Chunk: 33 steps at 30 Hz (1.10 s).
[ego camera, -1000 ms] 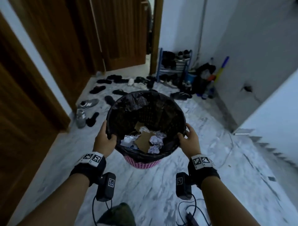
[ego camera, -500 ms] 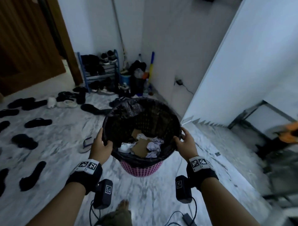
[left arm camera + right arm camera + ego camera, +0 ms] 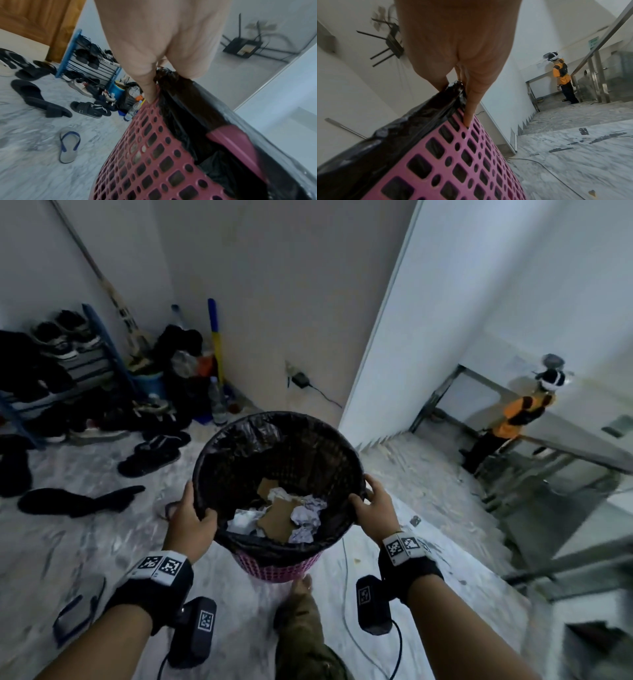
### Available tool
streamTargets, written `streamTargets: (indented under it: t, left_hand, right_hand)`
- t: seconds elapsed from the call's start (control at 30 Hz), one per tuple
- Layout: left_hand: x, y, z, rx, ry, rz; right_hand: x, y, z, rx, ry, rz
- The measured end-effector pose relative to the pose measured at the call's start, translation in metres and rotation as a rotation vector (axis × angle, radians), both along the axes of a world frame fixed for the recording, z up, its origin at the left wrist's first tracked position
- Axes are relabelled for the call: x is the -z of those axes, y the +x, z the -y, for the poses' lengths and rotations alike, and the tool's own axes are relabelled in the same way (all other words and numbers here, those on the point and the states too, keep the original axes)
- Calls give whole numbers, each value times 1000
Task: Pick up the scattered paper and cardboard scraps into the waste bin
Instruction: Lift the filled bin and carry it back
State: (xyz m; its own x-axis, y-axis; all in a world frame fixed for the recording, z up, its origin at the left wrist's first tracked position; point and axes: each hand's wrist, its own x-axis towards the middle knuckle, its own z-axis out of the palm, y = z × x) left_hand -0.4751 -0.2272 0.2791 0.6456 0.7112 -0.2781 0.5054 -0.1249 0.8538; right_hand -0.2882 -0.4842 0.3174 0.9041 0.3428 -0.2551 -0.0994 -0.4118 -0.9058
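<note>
I carry a pink perforated waste bin [image 3: 277,566] lined with a black bag [image 3: 281,446] in front of me, off the floor. Crumpled white paper [image 3: 306,513] and brown cardboard scraps [image 3: 275,517] lie in its bottom. My left hand [image 3: 191,517] grips the rim on the left, thumb inside over the bag, fingers down the outer wall [image 3: 150,94]. My right hand [image 3: 371,506] grips the rim on the right the same way, fingers [image 3: 471,108] against the pink wall [image 3: 453,162].
Slippers and shoes [image 3: 150,455] lie about the marble floor at left, beside a blue shoe rack [image 3: 61,378]. A white wall corner [image 3: 383,371] stands ahead on the right. Stairs [image 3: 462,508] with a steel railing descend at right, where a person in orange [image 3: 513,416] stands. A cable [image 3: 346,594] crosses the floor.
I have turned to the right with the bin held in both hands; the wooden doors have left the view and the stairs with the person in orange have come in.
</note>
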Motion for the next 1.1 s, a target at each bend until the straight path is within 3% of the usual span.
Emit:
streamTargets:
  t: [0.23,0.4,0.47,0.63,0.8,1.1]
  left_hand:
    - [73,167,-90,-67,-11,-128]
    - [153,271,-151,-80,-22,-243]
    - [190,303,-170,-75,-46,-206]
    - [289,355,-212,-34,-72,-209]
    - [373,390,-232,-34,-125,-187]
    - [449,442,-226,27,-154,-196]
  right_hand:
    - [93,180,-97,-53,-110,-99]
    - [187,282,-160,-84,-223,-198]
    - [228,311,-179,-63,-253,-225]
    - [336,361,-211,-24,-302,-268]
    - [411,398,-228,8,-304,-293]
    - [483,436,-221,54,-404,-200]
